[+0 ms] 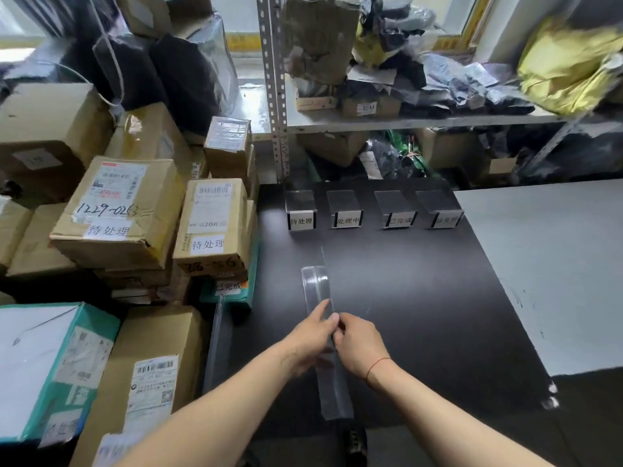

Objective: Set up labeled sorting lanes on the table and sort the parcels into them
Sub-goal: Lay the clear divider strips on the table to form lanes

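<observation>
apparently both hands, left hand (pixel 312 335) and right hand (pixel 359 342), pinch clear divider (pixel 318 291).

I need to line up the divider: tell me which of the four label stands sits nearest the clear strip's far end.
The leftmost label stand: the clear strip ends almost straight before it, while the other three sit further right.

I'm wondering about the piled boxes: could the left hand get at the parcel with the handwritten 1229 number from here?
Probably yes. The parcel sits on top of the stack, its face uncovered, nothing between it and the left hand. But that hand now holds the clear strip and would have to release it first.
</observation>
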The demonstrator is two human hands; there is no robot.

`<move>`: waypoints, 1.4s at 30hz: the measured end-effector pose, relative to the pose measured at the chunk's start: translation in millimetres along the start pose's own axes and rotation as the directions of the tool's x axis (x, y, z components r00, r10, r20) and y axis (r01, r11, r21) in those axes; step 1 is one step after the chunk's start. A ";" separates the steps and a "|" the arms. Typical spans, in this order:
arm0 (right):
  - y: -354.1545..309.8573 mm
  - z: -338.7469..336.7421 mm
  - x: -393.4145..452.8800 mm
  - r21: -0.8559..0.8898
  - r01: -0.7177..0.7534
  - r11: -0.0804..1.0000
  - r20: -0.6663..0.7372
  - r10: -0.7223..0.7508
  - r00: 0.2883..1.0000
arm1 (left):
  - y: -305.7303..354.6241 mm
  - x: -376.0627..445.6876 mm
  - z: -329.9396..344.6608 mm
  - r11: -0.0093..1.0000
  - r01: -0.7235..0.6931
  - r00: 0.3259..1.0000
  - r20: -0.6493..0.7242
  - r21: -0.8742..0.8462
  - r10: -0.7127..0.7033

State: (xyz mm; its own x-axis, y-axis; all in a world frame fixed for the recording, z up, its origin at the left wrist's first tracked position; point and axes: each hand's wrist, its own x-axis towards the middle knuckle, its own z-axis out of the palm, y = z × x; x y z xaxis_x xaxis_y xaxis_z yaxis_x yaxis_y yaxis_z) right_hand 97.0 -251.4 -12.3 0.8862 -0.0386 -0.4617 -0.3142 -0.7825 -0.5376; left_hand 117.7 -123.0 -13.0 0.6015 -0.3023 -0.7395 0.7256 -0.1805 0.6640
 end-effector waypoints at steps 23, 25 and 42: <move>41.4 -52.3 115.4 0.483 -0.052 0.874 0.199 -0.052 0.979 | 77.0 95.1 15.2 0.967 -0.087 0.944 -0.290 0.238 0.156; 36.6 -55.3 119.7 0.485 -0.054 0.873 0.191 -0.045 0.980 | 82.6 97.9 11.4 0.971 -0.087 0.949 -0.277 0.221 0.148; 23.6 -68.9 139.3 0.658 -0.283 0.698 0.361 0.039 0.932 | 72.0 90.6 16.5 0.984 -0.078 0.969 -0.218 0.159 0.112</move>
State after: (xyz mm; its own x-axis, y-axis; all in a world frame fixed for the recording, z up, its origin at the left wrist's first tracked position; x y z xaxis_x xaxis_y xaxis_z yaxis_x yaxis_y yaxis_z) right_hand 236.4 -318.0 -40.7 0.6909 0.1580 -0.7055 -0.6944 -0.1266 -0.7084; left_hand 218.9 -178.8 -30.4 0.7371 -0.1090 -0.6669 0.6142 -0.3035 0.7285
